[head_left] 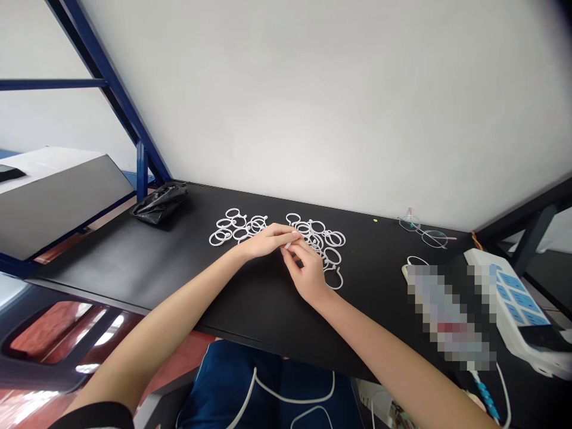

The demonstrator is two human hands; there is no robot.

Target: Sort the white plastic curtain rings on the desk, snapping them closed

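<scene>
My left hand and my right hand meet over the middle of the black table. Between their closed fingertips shows a bit of a white plastic ring; the rest of it is hidden by the fingers. Beyond my left hand lies a loose group of thin white rings, several with a small knob on the rim. Another pile of such rings is heaped behind and beside my right hand, some overlapping.
The black table runs along a white wall. A crumpled black plastic bag lies at its far left. On the right are eyeglasses, a pixelated phone-like object with a cable, and a white power strip.
</scene>
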